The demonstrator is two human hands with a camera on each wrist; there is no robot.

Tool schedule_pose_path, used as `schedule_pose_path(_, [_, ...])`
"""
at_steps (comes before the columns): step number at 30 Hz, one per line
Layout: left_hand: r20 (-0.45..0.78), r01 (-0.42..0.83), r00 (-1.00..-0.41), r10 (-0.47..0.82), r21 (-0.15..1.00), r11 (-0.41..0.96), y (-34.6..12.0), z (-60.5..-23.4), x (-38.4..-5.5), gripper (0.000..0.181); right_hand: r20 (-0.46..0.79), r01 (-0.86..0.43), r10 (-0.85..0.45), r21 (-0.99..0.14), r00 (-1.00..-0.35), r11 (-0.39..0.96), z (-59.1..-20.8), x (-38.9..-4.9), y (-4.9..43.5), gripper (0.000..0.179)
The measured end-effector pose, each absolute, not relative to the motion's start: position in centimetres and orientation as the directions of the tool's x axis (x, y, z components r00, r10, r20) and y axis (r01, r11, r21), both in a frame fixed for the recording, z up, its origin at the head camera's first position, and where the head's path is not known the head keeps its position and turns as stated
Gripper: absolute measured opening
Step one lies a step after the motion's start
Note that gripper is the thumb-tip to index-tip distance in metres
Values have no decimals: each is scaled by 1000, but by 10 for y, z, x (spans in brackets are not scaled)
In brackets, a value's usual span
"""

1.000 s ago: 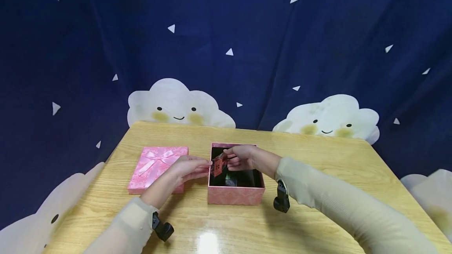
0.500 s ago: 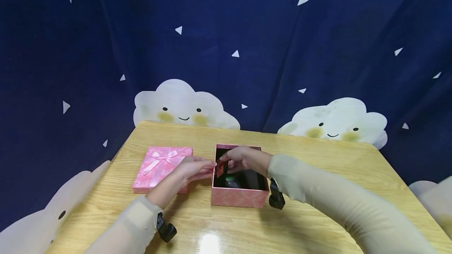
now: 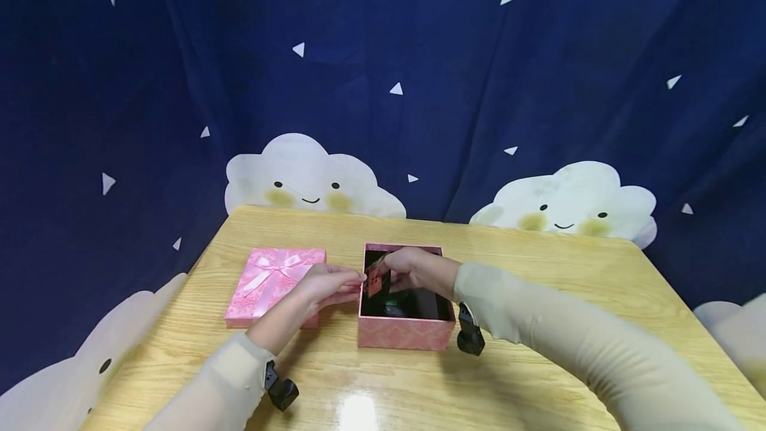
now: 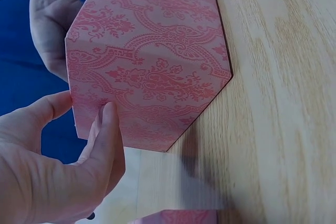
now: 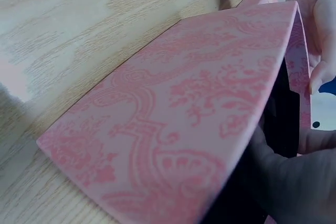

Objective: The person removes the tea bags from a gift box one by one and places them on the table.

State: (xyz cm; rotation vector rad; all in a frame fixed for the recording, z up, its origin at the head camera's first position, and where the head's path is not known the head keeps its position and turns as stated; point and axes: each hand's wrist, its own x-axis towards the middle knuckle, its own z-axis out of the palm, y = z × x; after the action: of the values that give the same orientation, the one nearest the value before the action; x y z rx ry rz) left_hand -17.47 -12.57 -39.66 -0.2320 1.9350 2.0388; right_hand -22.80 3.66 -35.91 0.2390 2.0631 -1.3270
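Note:
In the head view an uncovered pink patterned gift box (image 3: 407, 334), dark inside, stands on the table. My left hand (image 3: 329, 286) pinches the rim of its left wall; in the left wrist view the thumb is at the edge and the fingers (image 4: 107, 140) lie against the outer side. My right hand (image 3: 413, 268) reaches into the box and holds a small dark item with a red label (image 3: 375, 282) near the left wall. What kind of item it is cannot be told. Something dark with a greenish gleam (image 3: 393, 308) lies deeper in the box. The right fingertips are partly hidden.
The pink box lid (image 3: 272, 285), with a ribbon bow, lies left of the box under my left forearm. The wooden table (image 3: 538, 271) extends to the right. Behind it hangs a dark blue curtain (image 3: 359, 52) with clouds and triangles.
My right hand has lowered into the box with the red-labelled item, which now sits below the rim beside the left wall. My left hand keeps its place there. The head view has shifted slightly.

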Motion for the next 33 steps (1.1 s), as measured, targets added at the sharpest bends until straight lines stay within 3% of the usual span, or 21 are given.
schedule_pose_path(8, [-334,-340,-936,112,940,-40,-126,-395,-175,26,-589,453,-198,-759,-783,468,-352,-223,48,27])
schedule_pose_path(33, [-344,-353,-930,130,934,-49,-127,-397,-175,26,-503,367,-290,-833,-814,414,-333,-202,99,11])
